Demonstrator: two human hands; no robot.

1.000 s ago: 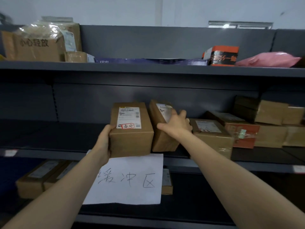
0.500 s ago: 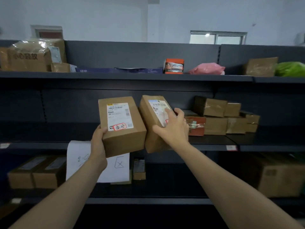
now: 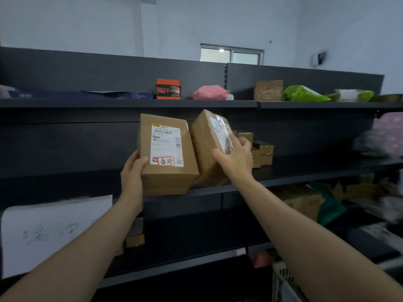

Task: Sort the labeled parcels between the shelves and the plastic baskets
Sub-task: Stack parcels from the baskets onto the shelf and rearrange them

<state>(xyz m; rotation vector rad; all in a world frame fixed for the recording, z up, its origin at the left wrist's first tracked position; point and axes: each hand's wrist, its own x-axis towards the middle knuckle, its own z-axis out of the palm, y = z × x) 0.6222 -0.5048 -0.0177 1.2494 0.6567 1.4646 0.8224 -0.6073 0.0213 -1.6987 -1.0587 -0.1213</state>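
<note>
Room: I see a dark shelf (image 3: 305, 178) below a pale wall (image 3: 87, 25).
Left hand (image 3: 133, 171): holds the labelled box (image 3: 168, 153) at the shelf's front edge.
Right hand (image 3: 235, 158): clasps a tilted box (image 3: 205, 149), also at the shelf's front edge.

Both bare forearms are extended, rising from 7 and 5 o'clock toward centre. Left hand (image 3: 133, 173) clasps the labelled parcel (image 3: 168, 153) at its 8 o'clock corner, thumb on the front face, fingers hidden behind. Right hand (image 3: 236, 159) holds the tilted parcel (image 3: 205, 149) at its 4 o'clock side, fingers across the label.
</note>
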